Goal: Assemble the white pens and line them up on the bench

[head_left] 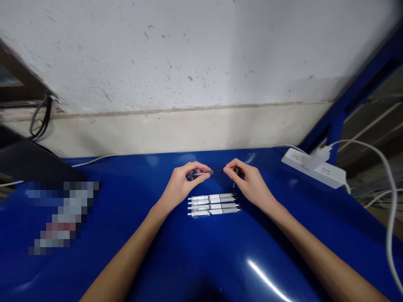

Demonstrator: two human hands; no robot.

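My left hand (pixel 182 179) is closed in a pinch around a clear pen barrel (pixel 201 173), which lies nearly level and points right. A thin dark rod (pixel 218 170), looking like a pen refill, sticks out of the barrel's right end. At its far end the fingertips of my right hand (pixel 244 176) are pinched together. Some small dark and shiny piece (pixel 234 183) shows under the right fingers; its kind is unclear. Just below the hands, several white click pens (pixel 210 206) with grey grips lie side by side on the blue table (pixel 189 260), tips to the right.
A white power strip (pixel 315 167) with a plugged-in white adapter (pixel 317 157) and cable stands at the right. Far left are a black object (pixel 28 155) and a pixelated item (pixel 66 218). A speckled white wall (pixel 189 63) rises behind the table.
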